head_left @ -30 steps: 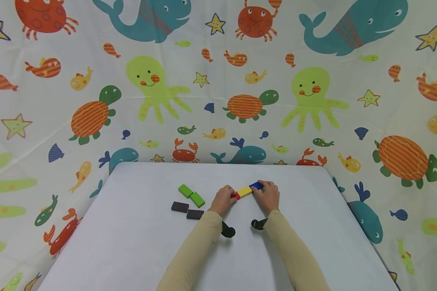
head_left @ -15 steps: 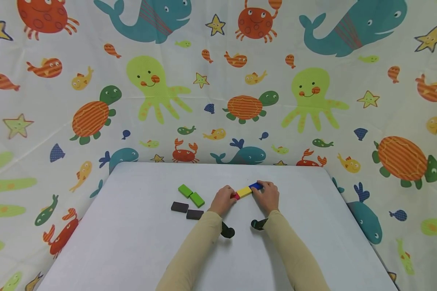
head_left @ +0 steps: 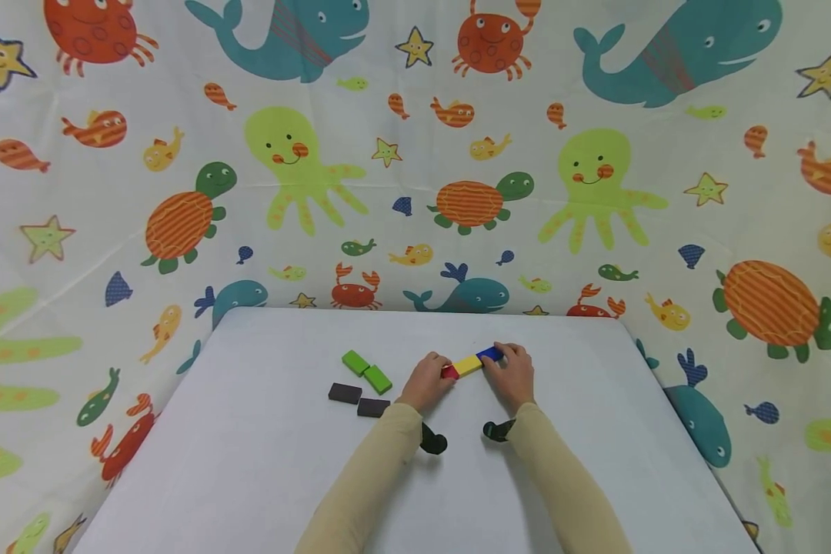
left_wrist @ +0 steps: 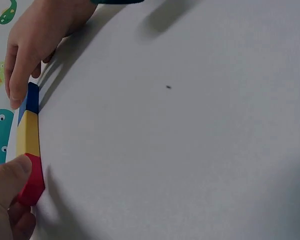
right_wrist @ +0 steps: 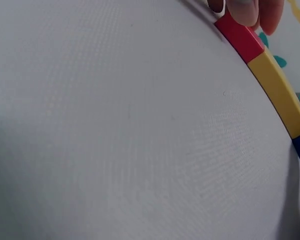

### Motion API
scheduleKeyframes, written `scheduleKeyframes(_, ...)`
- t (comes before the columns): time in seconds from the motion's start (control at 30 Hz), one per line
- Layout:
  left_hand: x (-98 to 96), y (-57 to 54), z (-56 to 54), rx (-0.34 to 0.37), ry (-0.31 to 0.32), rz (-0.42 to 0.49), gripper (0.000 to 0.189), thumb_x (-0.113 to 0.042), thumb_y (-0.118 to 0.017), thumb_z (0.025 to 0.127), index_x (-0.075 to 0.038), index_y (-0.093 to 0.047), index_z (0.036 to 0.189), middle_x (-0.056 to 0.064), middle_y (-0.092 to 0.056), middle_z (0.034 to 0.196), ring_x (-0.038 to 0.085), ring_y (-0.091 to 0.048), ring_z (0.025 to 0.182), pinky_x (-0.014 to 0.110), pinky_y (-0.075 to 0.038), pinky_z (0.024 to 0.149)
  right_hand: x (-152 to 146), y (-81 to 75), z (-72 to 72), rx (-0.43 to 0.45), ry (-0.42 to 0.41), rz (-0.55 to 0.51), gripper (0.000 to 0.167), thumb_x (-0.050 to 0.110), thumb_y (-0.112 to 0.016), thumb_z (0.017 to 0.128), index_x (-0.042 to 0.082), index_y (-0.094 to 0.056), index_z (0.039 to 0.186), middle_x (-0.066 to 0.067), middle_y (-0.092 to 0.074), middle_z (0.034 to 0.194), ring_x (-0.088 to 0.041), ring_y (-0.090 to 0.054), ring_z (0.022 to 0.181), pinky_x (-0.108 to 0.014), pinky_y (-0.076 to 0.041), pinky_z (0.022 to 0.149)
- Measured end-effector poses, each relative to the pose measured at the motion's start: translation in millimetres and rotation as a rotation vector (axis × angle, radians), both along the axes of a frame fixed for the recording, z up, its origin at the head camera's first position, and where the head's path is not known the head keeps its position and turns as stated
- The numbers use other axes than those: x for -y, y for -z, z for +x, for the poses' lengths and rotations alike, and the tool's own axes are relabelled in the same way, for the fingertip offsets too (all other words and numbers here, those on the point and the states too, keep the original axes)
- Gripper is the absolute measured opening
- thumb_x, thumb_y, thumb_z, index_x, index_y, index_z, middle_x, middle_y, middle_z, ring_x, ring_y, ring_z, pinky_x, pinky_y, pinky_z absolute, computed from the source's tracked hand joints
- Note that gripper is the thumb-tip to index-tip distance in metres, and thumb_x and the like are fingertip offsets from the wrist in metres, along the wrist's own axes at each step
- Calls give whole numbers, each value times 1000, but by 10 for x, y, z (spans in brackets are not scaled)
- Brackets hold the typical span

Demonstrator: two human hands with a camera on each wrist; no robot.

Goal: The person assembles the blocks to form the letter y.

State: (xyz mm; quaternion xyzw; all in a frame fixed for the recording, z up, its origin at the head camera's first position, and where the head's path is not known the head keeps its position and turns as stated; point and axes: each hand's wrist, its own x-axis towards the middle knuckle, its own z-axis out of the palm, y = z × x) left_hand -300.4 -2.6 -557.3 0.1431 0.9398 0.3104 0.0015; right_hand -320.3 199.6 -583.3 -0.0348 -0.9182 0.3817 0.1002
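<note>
Three small blocks lie end to end in a slanting row: a red block (left_wrist: 35,182), a yellow block (head_left: 467,365) and a blue block (head_left: 488,354). At the near left end, my left hand (head_left: 425,382) pinches the red block, its thumb on top in the left wrist view. My right hand (head_left: 515,375) grips the blue block at the far right end, as the head view shows. The yellow block sits between them, touching both neighbours. Fingers cover part of the red and blue blocks.
Left of my left hand lie two green blocks (head_left: 378,379), almost corner to corner. Two dark blocks (head_left: 345,393) lie nearer me, one partly behind my left sleeve. The white table (head_left: 249,462) ends at a patterned cloth (head_left: 388,231).
The head view has shifted very slightly. My hands stay on the same blocks, and a little more of the red block shows beside my left fingers.
</note>
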Motion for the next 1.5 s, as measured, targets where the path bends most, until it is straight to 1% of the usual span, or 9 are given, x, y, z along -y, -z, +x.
scheduleKeyframes(0.17,102,-50,-15,-49,7,1,35,-18,-75,88,-2,-66,117,9,-60,107,18,-57,91,31,-51,88,6,-57,57,6,-7,-38,55,38,-64,94,7,-54,138,-20,-43,141,-38,-37,130,-54,-32,108)
scheduleKeyframes(0.37,428,-135,-52,-112,-24,-67,30,-20,-71,90,-1,-67,114,12,-61,109,25,-60,102,37,-49,93,83,-90,187,-10,-6,-75,50,34,-64,95,4,-56,134,-18,-48,136,-32,-49,119,-48,-40,102)
scheduleKeyframes(0.53,747,-172,-26,-208,-133,-194,26,-19,-72,89,-1,-69,106,13,-63,102,30,-61,94,40,-52,84,227,-77,303,-51,-30,-125,44,29,-67,93,5,-61,130,-14,-54,129,-27,-54,105,-43,-46,91)
scheduleKeyframes(0.63,890,-211,13,-263,-213,-276,24,-20,-76,85,1,-69,96,15,-62,94,31,-60,86,41,-53,75,329,-57,325,-94,-56,-105,42,28,-69,92,4,-64,126,-13,-58,124,-26,-56,101,-43,-48,87)
scheduleKeyframes(0.8,1013,-214,26,-292,-285,-411,33,-27,-78,83,1,-63,77,15,-55,84,30,-55,79,38,-49,67,461,-16,312,-100,-42,-59,41,31,-71,90,7,-67,123,-11,-60,124,-25,-58,103,-42,-49,87)
scheduleKeyframes(1.03,1018,-280,48,-216,-371,-428,35,-29,-78,83,0,-61,73,15,-52,85,31,-52,84,41,-51,68,571,4,305,-88,-24,-34,42,34,-71,90,8,-68,123,-11,-59,124,-28,-55,114,-44,-46,95)
scheduleKeyframes(1.17,955,-318,121,-157,-322,-423,35,-29,-76,84,-1,-61,69,15,-53,82,32,-54,84,42,-51,69,593,17,331,-113,-8,-3,42,33,-73,88,5,-69,119,-11,-60,122,-29,-57,112,-44,-47,92)
scheduleKeyframes(1.33,854,-347,175,-97,-266,-461,40,-37,-75,84,0,-64,74,16,-56,81,32,-53,88,43,-46,79,621,41,354,-110,0,9,44,37,-73,88,5,-70,118,-12,-59,124,-29,-56,111,-45,-47,93)
scheduleKeyframes(1.5,774,-423,188,72,-262,-479,41,-38,-77,82,1,-67,89,21,-56,95,36,-52,98,44,-48,81,658,65,364,-95,15,13,45,39,-72,88,7,-70,119,-11,-58,126,-30,-54,115,-46,-44,97)
